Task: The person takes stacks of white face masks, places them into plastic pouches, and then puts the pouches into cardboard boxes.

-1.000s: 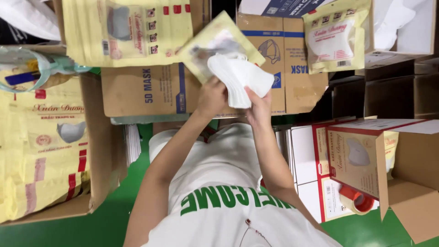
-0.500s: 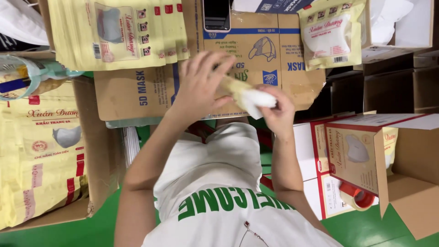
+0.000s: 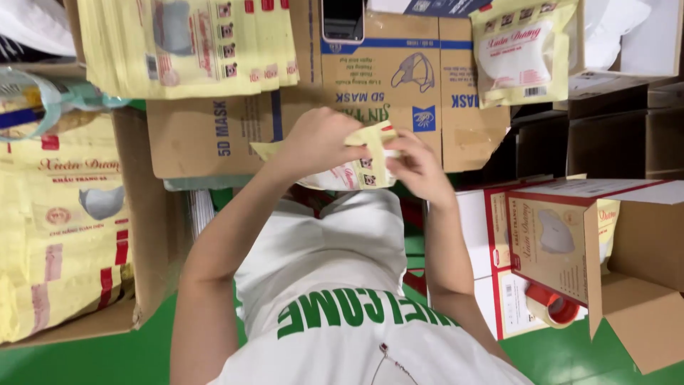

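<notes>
**Yellow mask pouch held between two hands, packing station**

Item: one flat yellow pouch [image 3: 370, 153] with white mask material showing at its lower edge, held above the person's lap, in front of a printed brown carton [image 3: 399, 85].

Left hand [image 3: 317, 142]: fingers closed over the pouch's left side, apparently steadying it.

Right hand [image 3: 417, 164]: fingertips pinching the pouch's right edge, seemingly pressing the mouth or contents into place. Both hands grasp the same pouch; neither is free.

Surroundings, within reach: a stack of empty yellow pouches [image 3: 185, 46] lying on cartons to the upper left; a filled pouch [image 3: 524, 53] propped upper right; a large yellow bag [image 3: 60, 221] in a box at left; an open carton [image 3: 634, 271] with a red tape roll [image 3: 552, 303] at right. A phone [image 3: 343, 20] rests atop the carton.
</notes>
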